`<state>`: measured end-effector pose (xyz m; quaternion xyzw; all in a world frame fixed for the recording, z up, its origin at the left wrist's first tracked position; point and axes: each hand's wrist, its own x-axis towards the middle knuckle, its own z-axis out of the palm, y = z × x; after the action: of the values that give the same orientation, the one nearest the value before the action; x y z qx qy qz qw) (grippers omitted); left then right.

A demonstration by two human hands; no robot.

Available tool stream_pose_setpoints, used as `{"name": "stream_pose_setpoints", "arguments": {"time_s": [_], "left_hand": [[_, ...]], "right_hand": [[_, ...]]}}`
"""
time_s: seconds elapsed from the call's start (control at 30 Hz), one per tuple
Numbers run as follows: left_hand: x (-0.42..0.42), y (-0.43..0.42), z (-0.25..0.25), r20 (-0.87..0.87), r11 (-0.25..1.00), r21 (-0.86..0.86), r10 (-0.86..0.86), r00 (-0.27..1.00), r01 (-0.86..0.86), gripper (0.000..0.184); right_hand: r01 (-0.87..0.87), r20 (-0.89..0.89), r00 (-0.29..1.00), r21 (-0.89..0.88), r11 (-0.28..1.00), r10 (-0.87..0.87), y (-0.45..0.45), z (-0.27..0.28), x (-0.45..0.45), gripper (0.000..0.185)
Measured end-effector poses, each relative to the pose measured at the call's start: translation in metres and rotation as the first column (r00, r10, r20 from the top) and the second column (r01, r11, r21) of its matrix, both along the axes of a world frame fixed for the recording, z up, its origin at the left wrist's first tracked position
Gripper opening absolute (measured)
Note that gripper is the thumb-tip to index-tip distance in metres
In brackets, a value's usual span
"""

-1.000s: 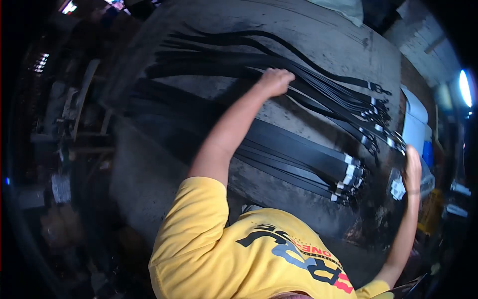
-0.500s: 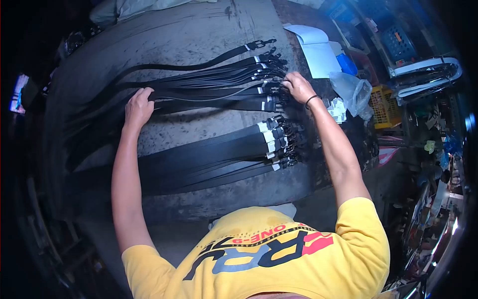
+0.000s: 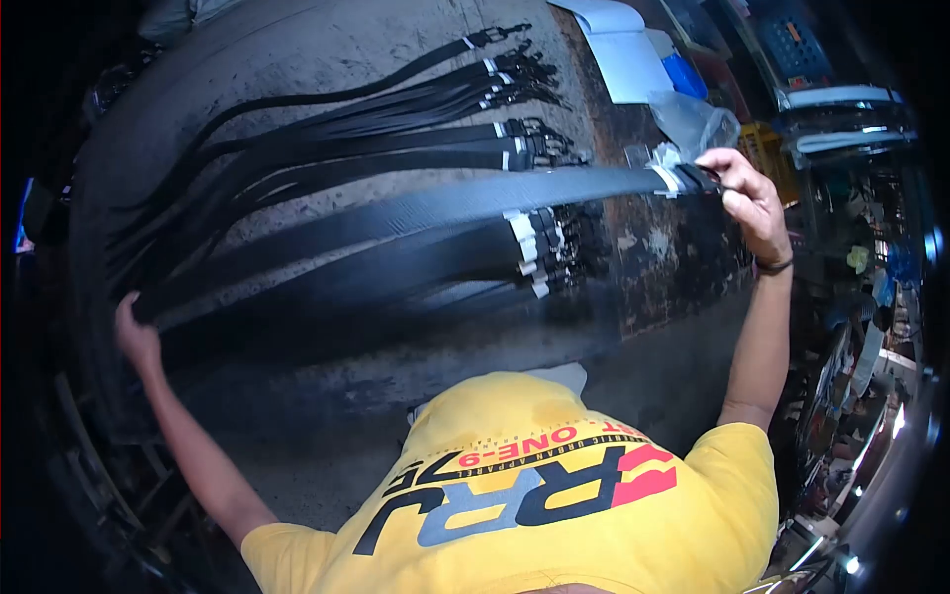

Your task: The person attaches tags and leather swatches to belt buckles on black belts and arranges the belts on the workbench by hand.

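Observation:
A single black belt (image 3: 426, 206) stretches across the table in front of me, raised above the others at its buckle end. My right hand (image 3: 750, 203) pinches that end by the dark buckle, beside a white tag on the strap. At the far left my left hand (image 3: 139, 335) is closed on the same belt near its other end, its fingers partly lost in shadow. Beyond the held belt lie more black belts (image 3: 396, 101), buckles to the right. Nearer to me rests a stack of belts (image 3: 435, 262) with white tags.
The grey table (image 3: 327, 54) carries the belts; its right part is dark and worn (image 3: 653, 267). On the right are an open notebook (image 3: 625, 64), a clear plastic bag (image 3: 698, 124), a yellow basket (image 3: 770, 153) and coiled pale straps (image 3: 841, 97).
My right hand has moved right and towards me, drawing one belt out from the far group. My left hand has slid left and nearer along it. The view has shifted slightly.

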<state>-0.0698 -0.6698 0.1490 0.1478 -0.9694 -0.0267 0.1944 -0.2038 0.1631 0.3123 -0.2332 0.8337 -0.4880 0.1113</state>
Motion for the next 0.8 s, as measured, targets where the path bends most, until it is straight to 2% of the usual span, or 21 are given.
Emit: {"name": "stream_pose_setpoints", "arguments": {"time_s": [0.03,0.07,0.1,0.13,0.2,0.23,0.27,0.3,0.33,0.43,0.5,0.53,0.57,0.6,0.63,0.67,0.7,0.73,0.77,0.8], "left_hand": [[0.030,-0.038,0.001,-0.035,1.000,-0.006,-0.024,0.999,0.024,0.036],[0.058,-0.047,0.009,-0.054,0.997,-0.032,0.073,0.996,-0.075,0.037],[0.087,-0.068,0.016,-0.076,0.995,0.070,0.074,0.994,-0.069,0.040],[0.114,-0.084,0.029,-0.028,0.996,-0.009,0.086,0.996,-0.086,0.044],[0.149,-0.090,0.052,-0.024,0.966,0.150,0.218,0.976,-0.212,0.050],[0.161,-0.089,0.061,-0.040,0.987,0.025,0.158,0.987,-0.157,0.047],[0.170,-0.089,0.069,-0.049,0.983,0.076,0.170,0.984,-0.166,0.043],[0.179,-0.106,0.071,-0.075,0.989,-0.144,0.032,0.997,-0.042,0.038],[0.179,-0.106,0.075,-0.094,0.976,-0.217,-0.057,0.994,0.035,0.052],[0.187,-0.146,0.084,-0.066,0.964,-0.253,-0.107,0.992,0.087,0.046],[0.191,-0.180,0.087,0.068,0.883,-0.434,-0.168,0.983,0.181,0.051],[0.197,-0.205,0.076,0.076,0.880,-0.436,-0.169,0.983,0.185,0.051],[0.206,-0.230,0.057,0.266,0.773,-0.622,0.055,0.962,0.127,0.057],[0.211,-0.239,0.044,0.380,0.614,-0.780,0.307,0.873,0.124,0.065],[0.192,-0.194,0.031,0.440,0.523,-0.851,0.751,0.492,-0.038,0.078],[0.156,-0.071,0.050,0.510,0.575,-0.811,0.785,0.352,-0.106,0.080],[0.160,-0.116,0.009,0.536,0.598,-0.800,0.671,0.513,0.053,0.079],[0.161,-0.135,-0.036,0.466,0.767,-0.636,0.294,0.834,0.085,0.071],[0.139,-0.069,-0.050,0.304,0.874,-0.418,-0.123,0.945,0.249,0.057],[0.114,0.019,-0.048,0.399,0.947,-0.235,-0.113,0.910,0.221,0.045]], "right_hand": [[0.060,0.034,0.997,0.114,0.992,-0.064,0.011,0.001,0.016,0.012],[0.115,0.065,0.989,0.231,0.966,-0.133,0.020,0.000,0.034,0.013],[0.137,0.076,0.982,0.342,0.930,-0.172,0.031,-0.009,0.048,0.014],[0.115,0.027,0.989,0.456,0.883,-0.143,0.040,-0.021,0.063,0.015],[0.079,-0.054,0.997,0.609,0.789,-0.059,0.043,-0.050,0.095,0.015],[0.065,-0.078,0.997,0.645,0.762,-0.019,0.045,-0.068,0.110,0.015],[0.049,-0.096,0.995,0.681,0.731,0.022,0.047,-0.088,0.126,0.016],[0.073,-0.124,0.992,0.685,0.725,0.017,0.048,-0.107,0.143,0.017],[0.093,-0.157,0.987,0.684,0.724,0.021,0.048,-0.125,0.156,0.018],[0.138,-0.215,0.977,0.667,0.732,0.011,0.046,-0.165,0.185,0.019],[0.134,-0.218,0.976,0.641,0.756,0.011,0.029,-0.176,0.195,0.019],[0.131,-0.228,0.973,0.616,0.777,0.017,0.020,-0.183,0.199,0.020],[0.121,-0.240,0.970,0.595,0.795,0.032,0.013,-0.195,0.201,0.019],[0.120,-0.235,0.971,0.592,0.797,0.029,0.007,-0.207,0.202,0.019],[0.121,-0.234,0.971,0.619,0.776,0.036,0.001,-0.218,0.203,0.018],[0.121,-0.232,0.972,0.647,0.753,0.044,-0.001,-0.228,0.203,0.017],[0.097,-0.189,0.981,0.672,0.734,0.042,-0.001,-0.239,0.205,0.015],[0.103,-0.189,0.981,0.672,0.733,0.035,0.001,-0.247,0.207,0.015],[0.125,-0.231,0.972,0.659,0.742,0.041,0.004,-0.255,0.210,0.014],[0.146,-0.272,0.961,0.644,0.751,0.047,0.007,-0.260,0.212,0.014]]}}
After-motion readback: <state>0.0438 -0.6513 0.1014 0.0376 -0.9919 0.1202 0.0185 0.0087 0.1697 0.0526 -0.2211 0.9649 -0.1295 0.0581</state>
